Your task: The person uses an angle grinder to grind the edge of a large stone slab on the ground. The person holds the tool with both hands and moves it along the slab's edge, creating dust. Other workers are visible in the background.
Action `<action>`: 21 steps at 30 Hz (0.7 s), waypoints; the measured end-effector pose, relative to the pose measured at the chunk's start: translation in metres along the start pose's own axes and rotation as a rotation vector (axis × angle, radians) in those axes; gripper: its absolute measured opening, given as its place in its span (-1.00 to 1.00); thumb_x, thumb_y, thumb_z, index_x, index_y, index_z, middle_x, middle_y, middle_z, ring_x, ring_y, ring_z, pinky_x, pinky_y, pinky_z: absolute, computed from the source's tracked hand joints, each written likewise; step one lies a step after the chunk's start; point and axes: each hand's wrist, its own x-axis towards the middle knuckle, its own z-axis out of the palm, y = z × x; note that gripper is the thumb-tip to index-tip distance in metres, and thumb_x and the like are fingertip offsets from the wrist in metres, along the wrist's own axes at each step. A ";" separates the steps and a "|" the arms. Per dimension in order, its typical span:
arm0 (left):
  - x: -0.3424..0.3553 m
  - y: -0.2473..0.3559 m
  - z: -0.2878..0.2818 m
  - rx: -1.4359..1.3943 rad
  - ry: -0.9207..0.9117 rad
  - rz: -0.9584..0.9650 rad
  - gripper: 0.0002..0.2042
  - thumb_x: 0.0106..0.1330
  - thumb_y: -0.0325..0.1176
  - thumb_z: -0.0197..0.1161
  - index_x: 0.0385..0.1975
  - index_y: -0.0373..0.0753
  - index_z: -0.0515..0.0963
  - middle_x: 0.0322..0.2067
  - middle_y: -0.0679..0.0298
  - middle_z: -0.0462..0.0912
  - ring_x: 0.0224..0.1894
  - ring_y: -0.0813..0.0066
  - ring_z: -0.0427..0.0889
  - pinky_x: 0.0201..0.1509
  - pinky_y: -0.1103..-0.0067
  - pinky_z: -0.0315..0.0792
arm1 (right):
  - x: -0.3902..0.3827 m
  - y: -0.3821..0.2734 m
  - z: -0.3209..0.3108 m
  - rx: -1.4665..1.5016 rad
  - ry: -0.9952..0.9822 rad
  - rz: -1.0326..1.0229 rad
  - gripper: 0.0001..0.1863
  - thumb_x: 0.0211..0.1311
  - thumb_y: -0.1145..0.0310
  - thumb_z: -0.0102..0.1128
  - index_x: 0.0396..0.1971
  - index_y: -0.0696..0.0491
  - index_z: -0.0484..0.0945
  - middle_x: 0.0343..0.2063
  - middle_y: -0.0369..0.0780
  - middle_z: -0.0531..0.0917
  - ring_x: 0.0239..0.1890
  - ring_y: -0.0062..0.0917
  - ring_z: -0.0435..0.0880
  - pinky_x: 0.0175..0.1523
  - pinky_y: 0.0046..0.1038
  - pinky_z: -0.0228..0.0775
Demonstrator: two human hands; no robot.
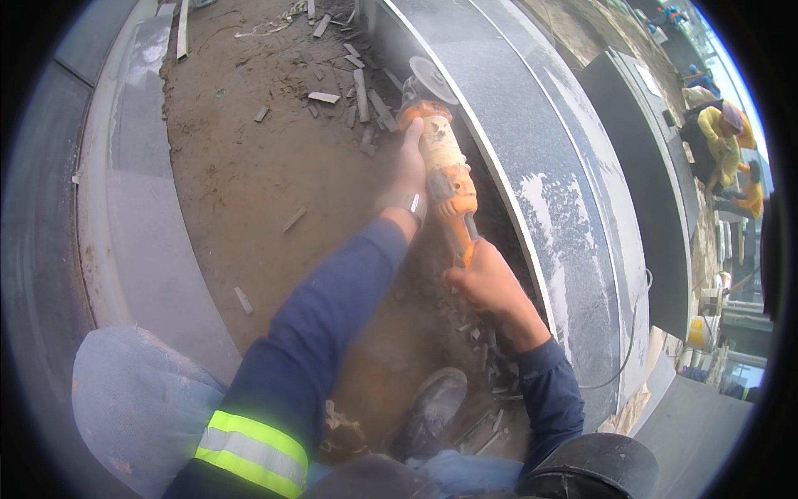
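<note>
My left hand (407, 170) is closed round the front of an orange, dust-coated angle grinder (451, 195), just behind its head. My right hand (486, 283) grips the rear handle. The grinder's pale disc (431, 81) is tilted beside the near edge of a long speckled grey stone slab (549, 216); whether it touches the edge I cannot tell. A haze of dust hangs below the tool, over muddy ground (224, 166) strewn with narrow stone offcuts (360, 93).
A grey ledge (145, 241) runs along the left. Dark slabs (661, 233), a bucket (702, 331) and a cable (628, 349) are at the right. Several people, one in yellow (719, 141), crouch at the far right. My boot (432, 403) rests on the mud below.
</note>
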 end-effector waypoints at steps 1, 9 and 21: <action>0.002 0.002 -0.001 0.003 -0.007 0.006 -0.29 0.38 0.38 -0.05 0.10 -0.24 0.37 -0.33 -0.08 0.63 -0.35 0.00 0.73 -0.31 0.16 0.69 | 0.002 -0.001 0.000 -0.007 -0.010 0.000 -0.55 0.04 0.45 0.30 -0.11 0.36 0.40 -0.54 -0.13 0.63 -0.63 -0.48 0.66 -0.48 -0.37 0.47; 0.002 0.010 0.011 -0.020 0.017 -0.011 -0.27 0.38 0.38 -0.06 0.14 -0.26 0.36 -0.32 -0.09 0.62 -0.35 -0.01 0.74 -0.30 0.17 0.69 | 0.017 0.003 -0.001 -0.039 0.023 -0.076 -0.55 0.00 0.41 0.31 -0.16 0.39 0.43 -0.54 -0.10 0.63 -0.58 -0.40 0.68 -0.41 -0.35 0.51; 0.000 0.006 0.001 0.016 -0.018 -0.004 -0.29 0.38 0.38 -0.06 0.11 -0.25 0.38 -0.33 -0.10 0.64 -0.36 0.00 0.75 -0.32 0.18 0.69 | 0.010 0.005 0.001 -0.050 -0.018 -0.004 -0.51 0.03 0.38 0.33 -0.08 0.35 0.43 -0.47 -0.05 0.67 -0.50 -0.35 0.72 -0.32 -0.34 0.54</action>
